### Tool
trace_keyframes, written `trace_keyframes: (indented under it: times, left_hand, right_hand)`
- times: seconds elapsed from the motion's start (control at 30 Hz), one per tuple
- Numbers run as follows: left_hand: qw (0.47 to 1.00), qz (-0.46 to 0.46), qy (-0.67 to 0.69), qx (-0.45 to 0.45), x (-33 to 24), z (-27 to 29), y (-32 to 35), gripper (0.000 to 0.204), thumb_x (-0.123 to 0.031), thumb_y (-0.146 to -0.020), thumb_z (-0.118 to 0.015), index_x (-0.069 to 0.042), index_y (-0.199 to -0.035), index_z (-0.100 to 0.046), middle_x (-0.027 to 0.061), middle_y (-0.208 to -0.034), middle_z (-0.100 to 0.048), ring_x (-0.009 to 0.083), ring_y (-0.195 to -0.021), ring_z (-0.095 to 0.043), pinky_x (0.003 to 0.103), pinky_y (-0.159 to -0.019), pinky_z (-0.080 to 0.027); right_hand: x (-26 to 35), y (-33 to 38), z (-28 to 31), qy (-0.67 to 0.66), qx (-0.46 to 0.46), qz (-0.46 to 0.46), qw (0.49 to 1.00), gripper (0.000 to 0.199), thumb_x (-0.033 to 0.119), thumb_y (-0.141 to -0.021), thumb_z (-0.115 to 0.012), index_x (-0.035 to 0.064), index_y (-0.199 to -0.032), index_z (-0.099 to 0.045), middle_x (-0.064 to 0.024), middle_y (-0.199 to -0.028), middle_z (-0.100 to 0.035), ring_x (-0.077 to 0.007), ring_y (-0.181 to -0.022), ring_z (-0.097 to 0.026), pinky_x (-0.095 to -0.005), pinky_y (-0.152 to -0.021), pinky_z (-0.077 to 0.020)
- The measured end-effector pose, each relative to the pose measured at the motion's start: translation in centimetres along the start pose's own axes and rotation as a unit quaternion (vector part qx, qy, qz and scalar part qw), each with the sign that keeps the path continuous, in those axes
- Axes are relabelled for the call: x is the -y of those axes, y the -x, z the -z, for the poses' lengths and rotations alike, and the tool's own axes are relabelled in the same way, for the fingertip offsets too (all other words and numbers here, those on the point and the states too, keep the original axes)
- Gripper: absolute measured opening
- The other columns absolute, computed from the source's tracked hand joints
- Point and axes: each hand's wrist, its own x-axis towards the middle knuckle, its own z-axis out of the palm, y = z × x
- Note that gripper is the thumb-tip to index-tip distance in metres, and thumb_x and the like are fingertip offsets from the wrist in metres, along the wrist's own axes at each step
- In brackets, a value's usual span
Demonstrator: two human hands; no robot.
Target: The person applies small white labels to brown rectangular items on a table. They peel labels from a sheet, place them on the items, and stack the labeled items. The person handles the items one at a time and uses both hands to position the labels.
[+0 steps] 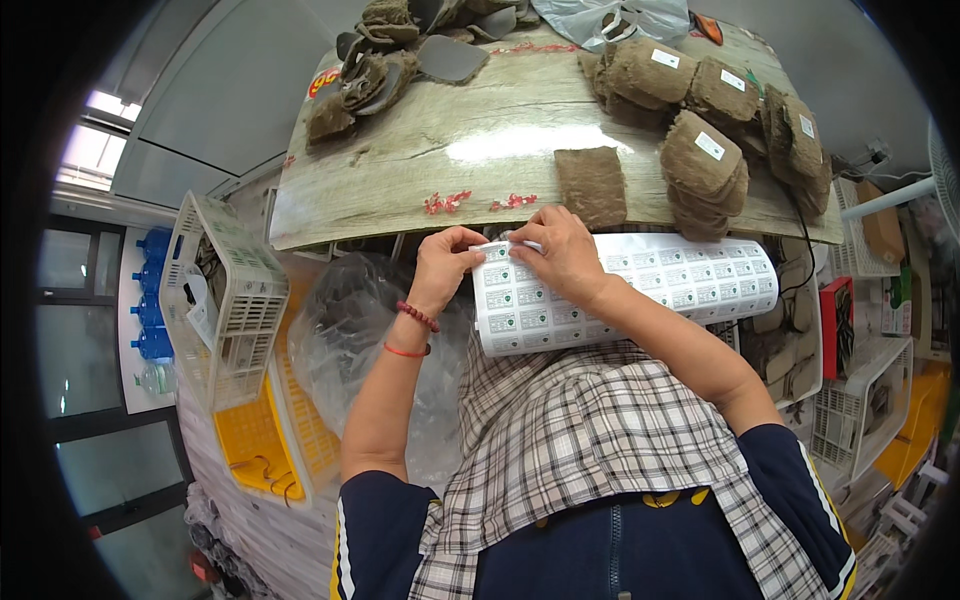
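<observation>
A roll of white sticker labels (pixel 640 290), printed in rows with small green marks, lies across my lap at the table's near edge. At its upper left corner my left hand (pixel 449 264) pinches the edge of the sheet between thumb and fingers. Close beside it, my right hand (pixel 560 252) has its thumb and fingertips closed at a label in the top row; whether one has come loose I cannot make out. Just beyond the roll, a plain brown fuzzy pad (pixel 591 187) lies flat on the table with no label showing.
Stacked brown pads with white labels (pixel 708 150) stand on the table's right side. Loose grey and brown pads (pixel 380 75) are heaped far left. A plastic bag (pixel 610 18) lies at the back. Crates (pixel 225 300) and a clear bag (pixel 370 350) flank my left; more crates (pixel 865 400) stand right.
</observation>
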Motion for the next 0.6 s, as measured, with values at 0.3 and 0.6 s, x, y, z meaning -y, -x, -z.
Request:
trace_keyframes:
  times: [0.3,0.6]
  left_hand:
    - [0.999,-0.006,0.051,-0.006,0.4,0.2,0.3,0.018,0.006,-0.081,-0.069,0.001,-0.099,-0.072,0.0041,-0.089,-0.071,0.0094,-0.078,-0.064,0.023,-0.072,-0.051]
    - [0.997,0.016,0.08,0.002,0.4,0.4,0.3,0.018,0.005,-0.081,-0.069,0.001,-0.099,-0.072,0.0046,-0.089,-0.072,0.0096,-0.078,-0.064,0.024,-0.072,-0.051]
  right_hand:
    - [1.3,-0.4,-0.5,0.005,-0.042,-0.013,0.999,0.013,0.017,-0.078,-0.077,0.0145,-0.091,-0.076,-0.0019,-0.086,-0.061,-0.0221,-0.088,-0.059,-0.0359,-0.078,-0.0458]
    - [1.3,-0.6,-1.2,-0.059,-0.044,-0.064,0.995,0.008,0.012,-0.075,-0.077,0.014,-0.083,-0.075,-0.0012,-0.084,-0.061,-0.0216,-0.085,-0.06,-0.0339,-0.074,-0.0496]
